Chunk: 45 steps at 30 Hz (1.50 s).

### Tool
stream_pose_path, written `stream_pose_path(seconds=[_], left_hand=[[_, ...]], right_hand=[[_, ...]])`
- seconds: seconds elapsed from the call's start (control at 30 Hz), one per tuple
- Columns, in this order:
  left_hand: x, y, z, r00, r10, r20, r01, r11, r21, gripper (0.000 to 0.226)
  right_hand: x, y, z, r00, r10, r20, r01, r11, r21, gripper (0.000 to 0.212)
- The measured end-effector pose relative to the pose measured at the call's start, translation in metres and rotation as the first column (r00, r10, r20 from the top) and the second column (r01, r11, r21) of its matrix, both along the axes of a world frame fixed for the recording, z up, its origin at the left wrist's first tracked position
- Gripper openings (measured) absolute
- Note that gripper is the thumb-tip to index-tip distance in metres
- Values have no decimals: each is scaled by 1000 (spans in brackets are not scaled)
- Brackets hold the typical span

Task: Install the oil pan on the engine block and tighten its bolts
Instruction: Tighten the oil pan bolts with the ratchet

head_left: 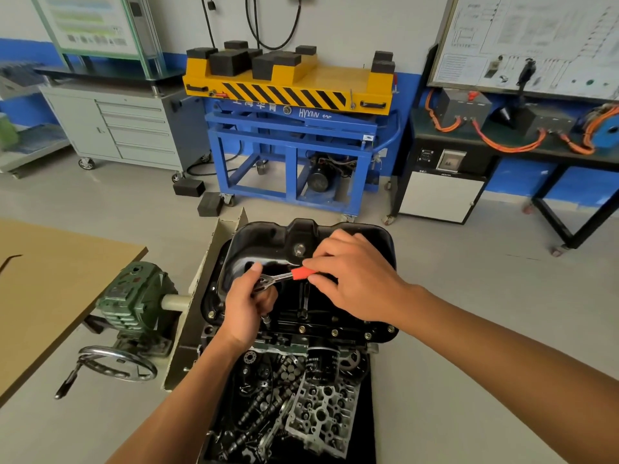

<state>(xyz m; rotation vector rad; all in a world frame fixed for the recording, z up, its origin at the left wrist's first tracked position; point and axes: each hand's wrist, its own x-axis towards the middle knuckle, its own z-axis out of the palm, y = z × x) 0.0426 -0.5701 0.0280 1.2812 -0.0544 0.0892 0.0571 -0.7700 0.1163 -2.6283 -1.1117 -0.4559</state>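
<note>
A glossy black oil pan (268,242) sits on top of the engine block (335,336), which is mounted on a stand. Several bolts (335,333) show along the pan's near flange. My right hand (355,279) grips the red handle of a ratchet wrench (294,273) above the pan. My left hand (248,303) holds the wrench's metal head, with an extension and socket (266,319) pointing down toward the flange. A black T-shaped tool (303,301) lies on the pan between my hands.
A tray of loose engine parts with a cylinder head (321,413) lies below the block. The stand's green gearbox (137,296) and handwheel (117,363) are at left, beside a cardboard sheet (50,279). A blue-and-yellow lift cart (291,128) stands behind.
</note>
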Motion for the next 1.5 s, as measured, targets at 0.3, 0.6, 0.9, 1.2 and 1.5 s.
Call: stream_pose_path(seconds=[0.3, 0.6, 0.9, 1.2, 1.5], left_hand=[[-3, -3, -2, 993, 105, -57, -107, 994, -23, 43], [-7, -10, 11, 975, 224, 0, -220, 956, 195, 47], [-8, -17, 12, 966, 255, -41, -244, 952, 184, 43], [-3, -12, 7, 972, 222, -76, -207, 963, 172, 39], [0, -7, 2, 985, 156, -74, -149, 985, 83, 40]], right_hand=[[-40, -1, -11, 993, 21, -118, -5, 991, 134, 30], [-69, 17, -15, 995, -9, -97, 21, 993, 116, 41], [-67, 5, -8, 971, -80, -224, 92, 995, 45, 39], [-51, -4, -4, 964, -127, -232, 126, 992, -20, 29], [-28, -1, -2, 967, -197, -161, 186, 979, -81, 32]])
